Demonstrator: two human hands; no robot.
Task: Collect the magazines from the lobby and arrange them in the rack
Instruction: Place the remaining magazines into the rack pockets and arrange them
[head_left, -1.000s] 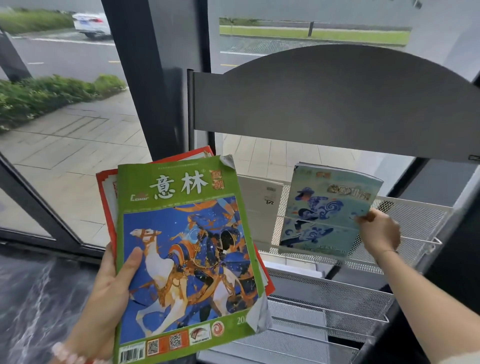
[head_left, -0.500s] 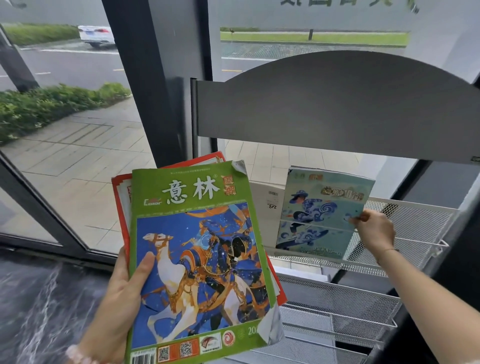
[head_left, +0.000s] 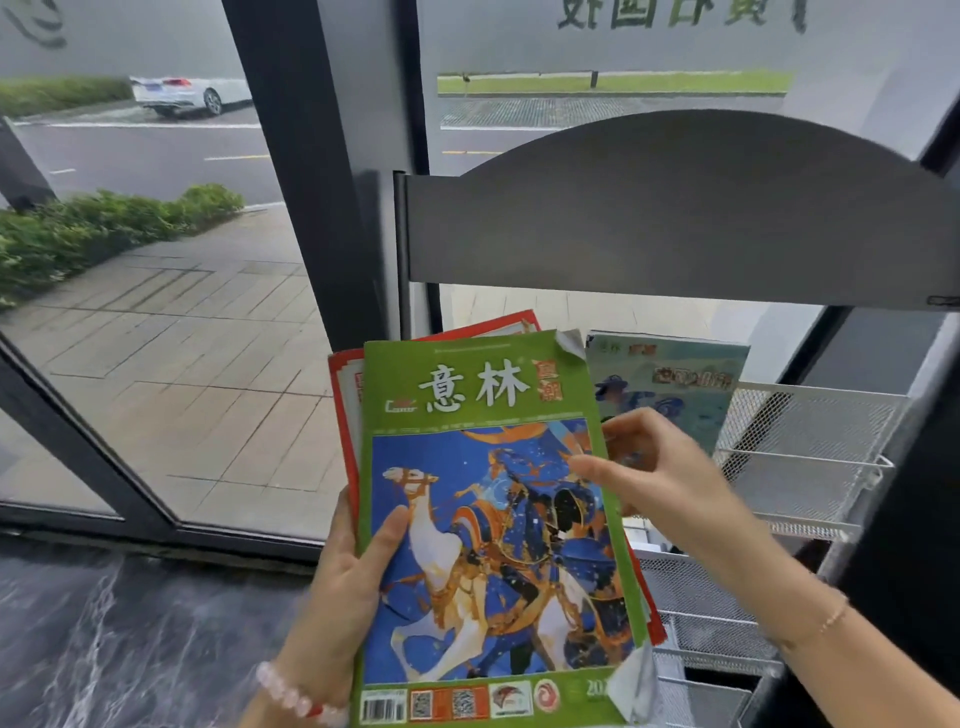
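My left hand (head_left: 345, 587) grips a stack of magazines, thumb on the cover of the top one, a green magazine (head_left: 493, 530) with a blue horse-and-rider picture. A red-edged magazine (head_left: 347, 400) shows behind it. A teal magazine (head_left: 670, 389) stands upright in the top white mesh shelf of the rack (head_left: 810, 431). My right hand (head_left: 660, 478) hovers at the green magazine's right edge, fingers apart and curled, holding nothing; whether it touches the cover is unclear.
The rack has a grey arched header panel (head_left: 675, 218) and lower mesh shelves (head_left: 711, 623) below the top one. A dark window frame post (head_left: 317, 182) stands left of the rack. Glass panes show pavement outside. Dark marble floor (head_left: 130, 639) lies at lower left.
My right hand let go of the teal magazine, which now stands in the top shelf, and moved left to the green magazine. The stack in my left hand shifted right.
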